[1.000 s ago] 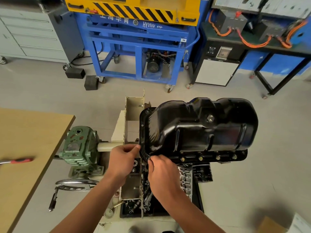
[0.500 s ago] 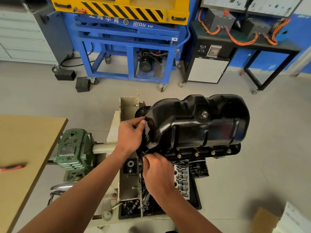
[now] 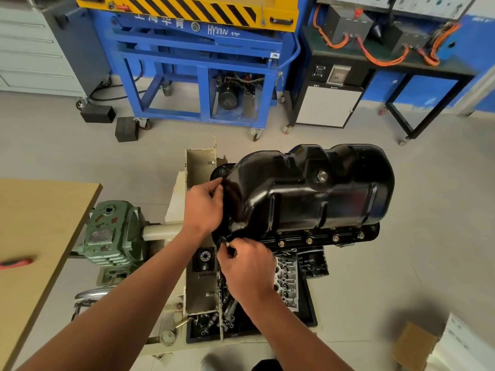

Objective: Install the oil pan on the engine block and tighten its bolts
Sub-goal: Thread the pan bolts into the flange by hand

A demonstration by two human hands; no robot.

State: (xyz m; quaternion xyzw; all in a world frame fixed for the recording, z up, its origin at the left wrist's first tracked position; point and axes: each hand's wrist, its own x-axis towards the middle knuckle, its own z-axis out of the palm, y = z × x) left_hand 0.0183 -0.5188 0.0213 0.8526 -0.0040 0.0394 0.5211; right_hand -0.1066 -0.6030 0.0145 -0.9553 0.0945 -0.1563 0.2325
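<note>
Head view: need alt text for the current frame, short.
Two bare hands work at the near-left corner of a black oil pan seated on an engine stand: the left hand steadies the pan's end, the right hand pinches a small bolt at the flange. Four bolts line the near flange.

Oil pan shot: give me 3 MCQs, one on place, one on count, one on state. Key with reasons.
1. Where is the left hand?
A. on the wooden table
B. on the oil pan's left end
C. on the green gearbox

2. How many brass-coloured bolts show in the row along the oil pan's near flange, right of the right hand?
A. one
B. four
C. nine

3. What is the right hand doing?
A. pinching a small bolt at the flange's near-left corner
B. lying flat and open
C. holding the red-handled tool

Key: B, its fingers sit on the left end of the oil pan; B, four bolts stand in the row; A, the fingertips close on a bolt at the corner.
</note>
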